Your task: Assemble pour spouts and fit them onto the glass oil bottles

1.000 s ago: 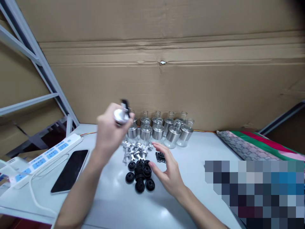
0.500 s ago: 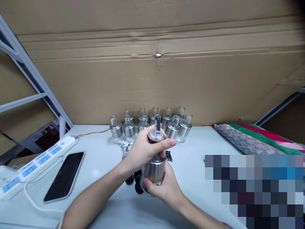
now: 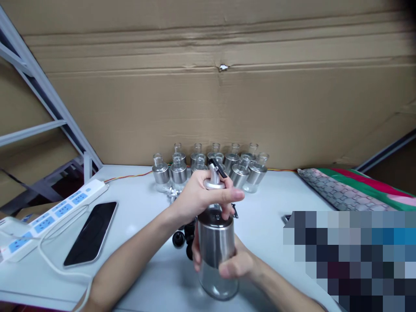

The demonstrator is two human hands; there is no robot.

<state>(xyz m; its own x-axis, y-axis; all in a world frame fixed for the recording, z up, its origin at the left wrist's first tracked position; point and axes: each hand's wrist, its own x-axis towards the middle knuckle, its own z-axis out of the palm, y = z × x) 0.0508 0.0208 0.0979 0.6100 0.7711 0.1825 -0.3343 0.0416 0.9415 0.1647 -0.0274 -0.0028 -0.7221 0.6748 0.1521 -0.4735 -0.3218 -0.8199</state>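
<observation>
The bottle (image 3: 216, 249) has come lower, and its cap (image 3: 213, 185) has turned. The left hand (image 3: 206, 197) is closed on the cap; the right hand (image 3: 238, 260) is wrapped around the bottle.

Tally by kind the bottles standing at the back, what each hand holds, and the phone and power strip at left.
Standing bottles: 11, some partly hidden
Bottle in right hand: 1
Metal top in left hand: 1
Phone: 1
Power strip: 1
Total: 15
</observation>
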